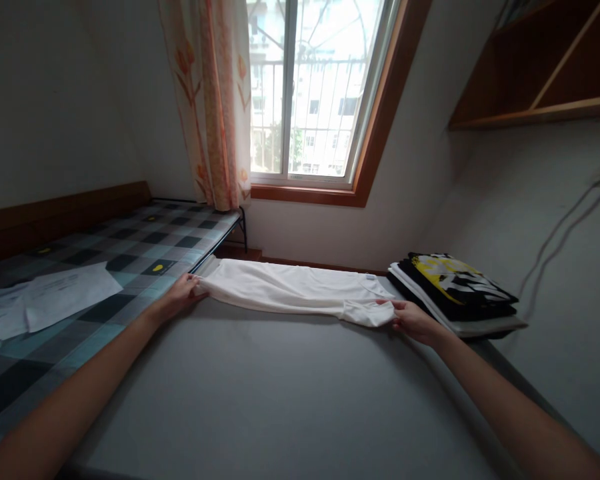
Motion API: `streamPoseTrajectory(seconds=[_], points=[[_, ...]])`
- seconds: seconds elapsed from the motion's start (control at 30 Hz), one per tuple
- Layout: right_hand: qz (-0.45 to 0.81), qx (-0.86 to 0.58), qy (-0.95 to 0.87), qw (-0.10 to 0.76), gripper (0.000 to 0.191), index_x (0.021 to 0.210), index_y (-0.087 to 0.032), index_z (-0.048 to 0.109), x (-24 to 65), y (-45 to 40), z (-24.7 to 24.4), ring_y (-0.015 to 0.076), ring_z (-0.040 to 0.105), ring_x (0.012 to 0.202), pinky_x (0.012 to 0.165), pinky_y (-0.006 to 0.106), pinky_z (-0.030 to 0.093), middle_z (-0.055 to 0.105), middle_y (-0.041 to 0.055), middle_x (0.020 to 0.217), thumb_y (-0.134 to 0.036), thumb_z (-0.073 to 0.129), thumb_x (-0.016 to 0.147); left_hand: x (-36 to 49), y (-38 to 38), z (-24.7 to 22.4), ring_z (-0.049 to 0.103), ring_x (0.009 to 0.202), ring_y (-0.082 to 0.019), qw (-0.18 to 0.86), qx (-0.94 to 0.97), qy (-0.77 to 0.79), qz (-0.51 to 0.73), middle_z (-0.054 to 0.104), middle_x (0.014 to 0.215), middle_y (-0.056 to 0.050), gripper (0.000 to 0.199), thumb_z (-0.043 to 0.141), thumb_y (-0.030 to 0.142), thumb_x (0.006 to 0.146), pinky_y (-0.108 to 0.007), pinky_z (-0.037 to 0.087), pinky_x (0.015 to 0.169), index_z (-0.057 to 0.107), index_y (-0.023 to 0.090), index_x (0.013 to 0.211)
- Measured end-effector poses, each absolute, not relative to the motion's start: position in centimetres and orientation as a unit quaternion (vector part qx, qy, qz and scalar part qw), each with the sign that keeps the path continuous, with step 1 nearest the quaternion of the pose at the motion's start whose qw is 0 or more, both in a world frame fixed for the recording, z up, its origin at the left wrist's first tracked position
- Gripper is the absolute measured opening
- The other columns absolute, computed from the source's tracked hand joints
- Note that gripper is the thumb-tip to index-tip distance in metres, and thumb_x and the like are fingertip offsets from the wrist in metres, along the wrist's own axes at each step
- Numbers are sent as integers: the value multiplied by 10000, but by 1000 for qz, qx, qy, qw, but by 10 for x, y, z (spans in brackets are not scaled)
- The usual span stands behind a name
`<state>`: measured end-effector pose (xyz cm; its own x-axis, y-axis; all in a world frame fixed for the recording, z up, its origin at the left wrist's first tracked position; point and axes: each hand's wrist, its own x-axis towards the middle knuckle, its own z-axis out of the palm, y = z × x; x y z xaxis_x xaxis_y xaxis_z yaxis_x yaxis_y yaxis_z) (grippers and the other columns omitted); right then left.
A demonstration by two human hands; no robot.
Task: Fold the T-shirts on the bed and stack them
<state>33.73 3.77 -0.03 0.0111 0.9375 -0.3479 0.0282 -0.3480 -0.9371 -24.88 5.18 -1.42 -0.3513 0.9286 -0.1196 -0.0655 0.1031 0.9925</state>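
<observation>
A white T-shirt point(290, 283) lies stretched sideways along the far edge of a grey tabletop point(280, 393), its near side folded over. My left hand point(184, 293) pinches the shirt's left end. At the other end, my right hand point(411, 320) grips the near corner, where a short sleeve seems to lie bunched. The neckline, with a small label, shows at the shirt's far right. Just beyond my right hand sits a stack of folded clothes point(457, 290), mostly black, with a yellow and white print on top.
To the left is a bed with a checked cover point(130, 250), and white papers point(70, 297) lie on it. Behind the table are a window point(317, 100) and a flowered curtain point(213, 100). A wooden shelf point(570, 110) hangs at upper right, above a cable point(545, 257) along the wall.
</observation>
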Motion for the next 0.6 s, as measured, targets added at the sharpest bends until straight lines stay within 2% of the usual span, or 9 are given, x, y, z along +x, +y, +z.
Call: streamPoseTrajectory(seconds=[0.17, 0.3, 0.37, 0.47, 0.6], points=[[553, -559, -427, 446, 392, 953, -133, 703, 305, 67, 12, 61, 396, 392, 366, 168, 358, 494, -63, 491, -63, 668, 569, -214, 85, -8, 653, 794, -136, 435, 320, 575, 615, 576, 853, -24, 117, 511, 159, 909, -291, 608, 729, 433, 215, 844], [494, -480, -440, 576, 431, 1035, -173, 688, 287, 93, 40, 41, 401, 417, 395, 138, 366, 513, -75, 539, -149, 736, 607, -203, 117, 18, 624, 832, -90, 380, 324, 539, 679, 551, 922, -4, 88, 427, 184, 957, -233, 587, 777, 389, 239, 899], [478, -464, -442, 600, 424, 1037, -184, 691, 286, 105, 52, 38, 418, 435, 408, 135, 386, 571, -54, 600, -123, 733, 620, -205, 129, 32, 615, 849, -92, 348, 338, 508, 711, 548, 957, -9, 65, 440, 197, 954, -246, 593, 785, 401, 239, 923], [509, -519, -428, 537, 347, 916, -163, 713, 295, 113, 59, 45, 442, 441, 413, 139, 427, 606, -18, 623, -1, 695, 609, -212, 135, 39, 610, 827, -119, 325, 361, 530, 695, 546, 961, -30, 69, 505, 195, 921, -293, 617, 716, 442, 223, 922], [567, -575, -411, 423, 293, 752, -158, 712, 322, 106, 45, 42, 488, 468, 426, 101, 450, 652, 12, 683, 89, 614, 628, -227, 125, 26, 590, 687, -132, 306, 389, 597, 631, 541, 845, -27, 123, 614, 186, 850, -297, 601, 542, 492, 198, 858]])
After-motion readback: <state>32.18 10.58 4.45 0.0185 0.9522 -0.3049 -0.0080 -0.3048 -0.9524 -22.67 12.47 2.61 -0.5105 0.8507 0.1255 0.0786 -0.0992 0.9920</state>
